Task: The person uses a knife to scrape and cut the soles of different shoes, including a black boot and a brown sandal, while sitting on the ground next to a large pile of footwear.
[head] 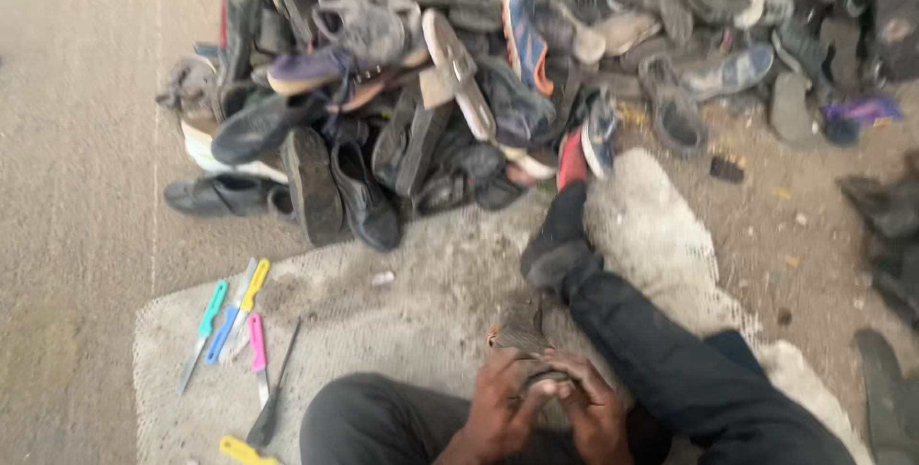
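A shoe-repair spot on bare ground: heaped worn shoes (459, 72), knives (235, 321) on sacking (402, 302)

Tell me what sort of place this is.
Probably a ground-level shoe repair or sorting spot. A big heap of worn shoes covers the floor, bright-handled knives lie on a mat, and both the left hand and right hand grip a shoe.

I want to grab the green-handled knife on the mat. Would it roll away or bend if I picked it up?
The green-handled knife looks flat and slim, so it probably would not roll on the rough woven mat. Its blade looks like stiff metal, so it likely would not flop. It seems light for its length, though the picture is blurry. The blade end could be sharp.
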